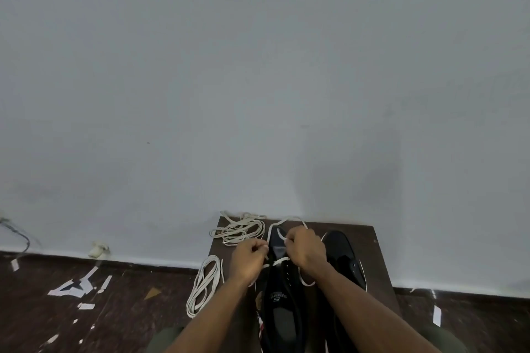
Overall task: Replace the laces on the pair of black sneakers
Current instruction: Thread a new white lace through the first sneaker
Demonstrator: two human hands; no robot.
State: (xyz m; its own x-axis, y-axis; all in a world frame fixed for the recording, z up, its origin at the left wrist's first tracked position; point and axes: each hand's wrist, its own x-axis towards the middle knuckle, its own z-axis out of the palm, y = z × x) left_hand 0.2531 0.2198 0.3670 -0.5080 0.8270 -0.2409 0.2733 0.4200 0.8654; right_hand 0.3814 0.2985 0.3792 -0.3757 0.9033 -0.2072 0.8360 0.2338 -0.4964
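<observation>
Right now I see both hands working over the nearer black sneaker (282, 295), which lies on a small dark table (375, 261) with its toe pointing at the far wall. My left hand (249, 259) has its fingers curled, pinching one end of the white lace (282, 260) at the shoe's left side. My right hand (305, 246) grips the other run of that lace over the tongue. A second black sneaker (342, 255) sits just right of it. Loose white laces (243, 228) lie heaped at the table's far left corner, and another bundle (205, 285) hangs off its left edge.
</observation>
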